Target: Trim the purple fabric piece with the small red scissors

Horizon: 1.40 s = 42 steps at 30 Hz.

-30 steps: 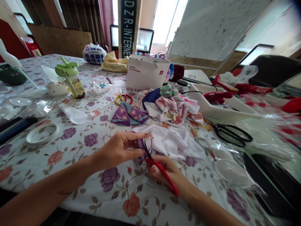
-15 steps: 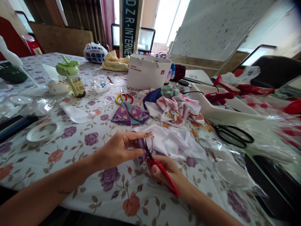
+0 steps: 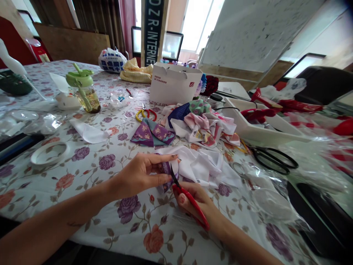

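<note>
Fingers [image 3: 157,158] of the left hand [image 3: 135,177] are held close together, and one small piece of purple floral fabric [image 3: 165,170] is pinched between them and the thumb. The right hand [image 3: 194,200] is curled around one pair of red-handled snips [image 3: 193,209], whose black blades [image 3: 173,176] are laid against that fabric. Just beside both hands, one crumpled white cloth [image 3: 198,165] is spread on a floral tablecloth [image 3: 91,176]. Beyond it are placed one folded purple-and-teal printed cloth [image 3: 151,134], one heap of mixed printed fabrics [image 3: 200,127] and one white paper bag [image 3: 175,84]. Two further pairs of scissors are seen: yellow-and-red-handled scissors [image 3: 145,115] near the folded cloth, and black-handled scissors [image 3: 271,160] off to the right. One roll of white tape [image 3: 49,152] is left towards the left side, and one green-lidded glass bottle [image 3: 84,94] is set farther back.
</note>
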{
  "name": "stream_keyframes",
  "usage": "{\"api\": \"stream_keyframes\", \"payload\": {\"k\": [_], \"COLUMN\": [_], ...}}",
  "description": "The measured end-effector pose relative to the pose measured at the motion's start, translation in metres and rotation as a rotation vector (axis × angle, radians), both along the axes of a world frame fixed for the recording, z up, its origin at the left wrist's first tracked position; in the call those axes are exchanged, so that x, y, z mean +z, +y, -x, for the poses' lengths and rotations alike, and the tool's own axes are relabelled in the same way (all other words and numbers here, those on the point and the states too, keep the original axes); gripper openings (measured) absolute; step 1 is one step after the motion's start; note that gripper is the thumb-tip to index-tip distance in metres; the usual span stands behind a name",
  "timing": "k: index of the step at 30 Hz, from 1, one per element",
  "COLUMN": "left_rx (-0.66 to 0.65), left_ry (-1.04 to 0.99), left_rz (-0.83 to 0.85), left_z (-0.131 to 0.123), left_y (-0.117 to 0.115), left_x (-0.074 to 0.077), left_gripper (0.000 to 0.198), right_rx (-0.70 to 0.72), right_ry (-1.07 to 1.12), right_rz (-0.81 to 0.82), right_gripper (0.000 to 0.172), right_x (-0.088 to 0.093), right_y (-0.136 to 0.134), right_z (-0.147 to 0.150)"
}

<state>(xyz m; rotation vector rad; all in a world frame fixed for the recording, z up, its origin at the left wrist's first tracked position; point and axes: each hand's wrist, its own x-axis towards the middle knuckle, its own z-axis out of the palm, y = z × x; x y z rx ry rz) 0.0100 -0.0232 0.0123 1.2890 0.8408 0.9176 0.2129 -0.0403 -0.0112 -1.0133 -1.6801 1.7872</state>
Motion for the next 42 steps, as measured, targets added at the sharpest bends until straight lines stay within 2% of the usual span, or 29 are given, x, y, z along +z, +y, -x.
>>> {"api": "stream_keyframes", "payload": {"k": [7, 30, 36, 42], "left_rx": [-0.011, -0.011, -0.024, 0.076], "left_ry": [-0.006, -0.018, 0.033, -0.06], "left_rz": [-0.009, -0.016, -0.049, -0.106], "left_z": [0.0004, 0.0017, 0.0044, 0.0057], "left_y": [0.0002, -0.0005, 0.0013, 0.0063], "left_x": [-0.0004, 0.0, -0.0003, 0.0008], "left_gripper": [0.051, 0.051, 0.049, 0.044], "right_rx": [-0.034, -0.028, -0.035, -0.034], "right_ry": [-0.02, 0.04, 0.012, -0.017], "right_rz": [0.024, 0.025, 0.017, -0.001], "right_gripper": [0.057, 0.053, 0.054, 0.055], "right_x": [0.0048, 0.0014, 0.002, 0.0022], "right_y": [-0.0023, -0.0013, -0.001, -0.0004], "right_z": [0.0006, 0.001, 0.0019, 0.0019]}}
